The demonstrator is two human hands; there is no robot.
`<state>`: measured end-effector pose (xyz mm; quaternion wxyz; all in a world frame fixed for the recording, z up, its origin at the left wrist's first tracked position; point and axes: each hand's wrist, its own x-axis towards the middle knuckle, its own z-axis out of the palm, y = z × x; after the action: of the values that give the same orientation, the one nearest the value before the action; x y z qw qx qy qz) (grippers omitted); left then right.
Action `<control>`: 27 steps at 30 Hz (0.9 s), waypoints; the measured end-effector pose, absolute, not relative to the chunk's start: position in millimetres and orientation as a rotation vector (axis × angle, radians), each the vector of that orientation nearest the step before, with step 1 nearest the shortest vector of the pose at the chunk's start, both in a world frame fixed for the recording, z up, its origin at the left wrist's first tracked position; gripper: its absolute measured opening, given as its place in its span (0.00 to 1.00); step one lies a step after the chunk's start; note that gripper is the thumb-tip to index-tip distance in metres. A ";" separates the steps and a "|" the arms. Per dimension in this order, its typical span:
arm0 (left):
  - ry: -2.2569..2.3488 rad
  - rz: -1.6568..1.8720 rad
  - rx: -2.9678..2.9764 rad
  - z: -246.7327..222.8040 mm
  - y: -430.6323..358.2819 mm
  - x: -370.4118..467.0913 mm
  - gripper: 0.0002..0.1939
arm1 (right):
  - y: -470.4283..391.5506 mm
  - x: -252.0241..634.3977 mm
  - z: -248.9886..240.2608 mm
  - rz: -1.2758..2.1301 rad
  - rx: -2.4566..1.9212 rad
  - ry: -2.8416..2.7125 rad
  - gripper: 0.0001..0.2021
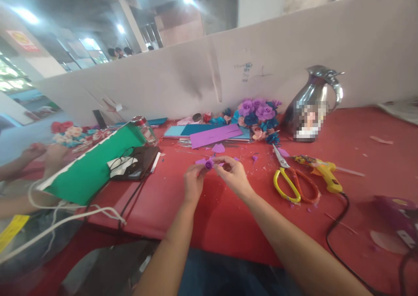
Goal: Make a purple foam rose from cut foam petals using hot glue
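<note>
Between my two hands, above the red tabletop point(156, 209), is a small purple paper flower point(209, 164) with a rolled centre. My left hand point(193, 180) pinches it from the left side. On its right edge the fingers of my right hand point(233, 174) are closed at the purple paper. Just behind lie a loose purple paper petal point(218, 148) and a stack of purple and blue paper sheets point(215, 136). Scissors point(287, 178) with one yellow and one orange handle lie to the right, beside a yellow hot glue gun point(321, 172).
A bunch of paper flowers point(257, 113) and a steel jug point(308, 106) stand by the white partition point(183, 78). Left are a green board point(98, 165), a glass jar point(144, 130), and glasses on a dark case point(150, 156). Another person's hands point(54, 154) are beyond the board. Cables trail at both sides.
</note>
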<state>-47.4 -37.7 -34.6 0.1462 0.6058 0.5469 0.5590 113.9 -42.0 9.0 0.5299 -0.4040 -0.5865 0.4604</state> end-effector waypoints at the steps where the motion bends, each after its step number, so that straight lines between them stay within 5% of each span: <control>1: 1.581 1.604 1.744 -34.7 -37.5 -47.2 0.04 | -41.7 113.9 8.5 1.104 -0.965 -1.406 0.13; 27: 1.570 1.596 1.849 -33.3 -38.1 -45.3 0.04 | -34.5 116.7 2.7 1.101 -1.058 -1.382 0.10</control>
<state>-45.3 -38.1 -33.3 0.1188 0.6323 0.5370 0.5456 116.7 -34.5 2.7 0.5151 -0.4405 -0.5751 0.4582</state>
